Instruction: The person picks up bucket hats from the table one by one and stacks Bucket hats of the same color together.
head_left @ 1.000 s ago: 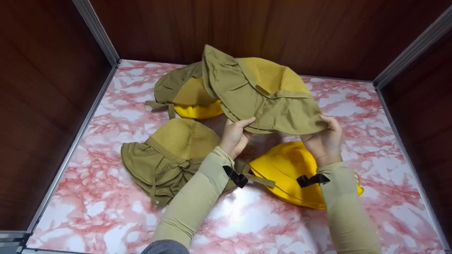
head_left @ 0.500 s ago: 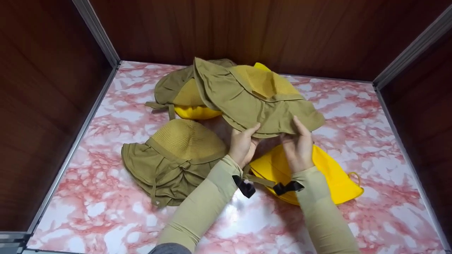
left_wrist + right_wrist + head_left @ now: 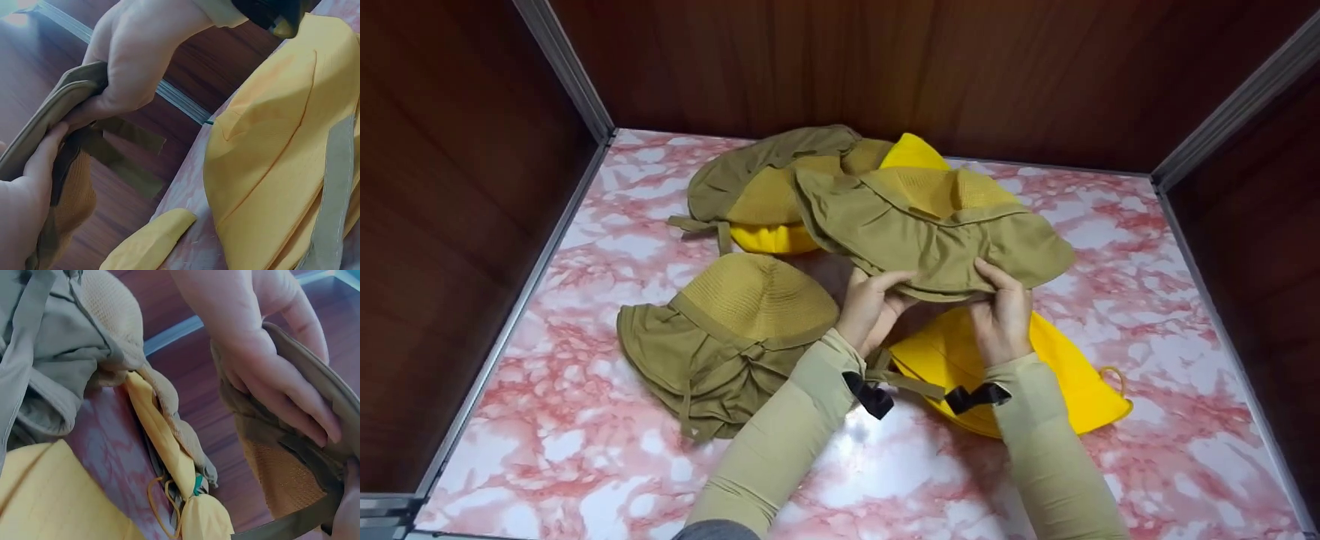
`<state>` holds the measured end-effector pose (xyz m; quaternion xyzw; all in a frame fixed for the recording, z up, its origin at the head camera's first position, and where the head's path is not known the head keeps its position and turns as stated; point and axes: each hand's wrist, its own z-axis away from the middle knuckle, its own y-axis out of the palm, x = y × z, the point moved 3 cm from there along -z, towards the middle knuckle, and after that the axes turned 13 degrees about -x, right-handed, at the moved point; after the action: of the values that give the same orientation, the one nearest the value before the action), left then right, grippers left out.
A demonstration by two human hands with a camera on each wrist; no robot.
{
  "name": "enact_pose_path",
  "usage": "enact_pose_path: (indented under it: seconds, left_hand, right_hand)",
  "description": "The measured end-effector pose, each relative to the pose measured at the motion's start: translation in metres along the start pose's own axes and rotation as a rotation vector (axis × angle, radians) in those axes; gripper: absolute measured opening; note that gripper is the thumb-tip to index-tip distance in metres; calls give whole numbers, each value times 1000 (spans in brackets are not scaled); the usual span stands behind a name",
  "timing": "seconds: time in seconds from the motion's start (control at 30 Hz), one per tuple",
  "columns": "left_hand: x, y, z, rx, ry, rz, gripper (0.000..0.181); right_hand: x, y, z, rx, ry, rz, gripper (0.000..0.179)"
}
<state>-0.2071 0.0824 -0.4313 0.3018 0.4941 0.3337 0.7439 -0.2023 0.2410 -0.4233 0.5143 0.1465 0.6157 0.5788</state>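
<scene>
Between both hands hangs an olive sun hat (image 3: 930, 240) with a woven straw crown and a pleated cloth brim. My left hand (image 3: 874, 307) grips the near edge of its brim, thumb on top. A short way to the right, my right hand (image 3: 1003, 315) pinches the same edge, its thumb also on top. The right wrist view shows the right fingers (image 3: 304, 408) tucked under the brim, inside the hat. Below the hands lies a yellow bucket hat (image 3: 1072, 375), partly covered by the right forearm. Another olive sun hat (image 3: 757, 300) rests left of the left hand.
Behind the held hat, more olive hats (image 3: 769, 169) lie heaped with yellow hats (image 3: 915, 152). Brown wood-grain panels (image 3: 885, 67) in metal frames stand at the back and both sides of the pink-marbled tabletop (image 3: 562, 382).
The held hat has come down and flattened, uncovering the heap behind. My right hand has slid left along the brim, closer to my left hand.
</scene>
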Motion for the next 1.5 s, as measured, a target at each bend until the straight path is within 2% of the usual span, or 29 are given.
enact_pose_path:
  seconds: [0.1,0.2,0.3,0.43,0.63,0.83,1.07,1.17,1.3,1.4,1.5]
  left_hand:
    - [-6,-3,-2,10,-56,-14,20]
    - [-14,-7,-6,-3,-72,-47,21]
    - [-22,-11,-11,-26,-47,-54,21]
    - [-29,-15,-14,-66,-21,7,13]
    - [-31,-19,-15,-104,26,45,24]
    - [-35,-23,-14,-127,110,73,31]
    - [-48,-30,-8,-116,138,50,29]
    - [-54,-35,-5,-111,138,42,28]
    - [-63,-43,-2,-129,147,-21,28]
    - [-74,-50,-1,-134,178,-75,41]
    - [-91,-60,3,-172,214,-172,70]
  right_hand:
    - [4,-2,-2,10,36,9,32]
    - [9,-4,-4,24,85,-19,30]
    - [16,-5,-6,38,110,-40,31]
    - [22,-8,-8,34,100,-12,29]
    - [21,-11,-9,19,90,20,24]
    - [18,-11,-8,68,72,31,24]
    - [24,-11,-9,53,98,-80,18]
    - [24,-10,-8,64,110,-84,21]
    - [22,-10,-7,72,75,-60,21]
    - [20,-11,-6,79,37,-38,22]
    - [18,-13,-5,81,20,-9,22]
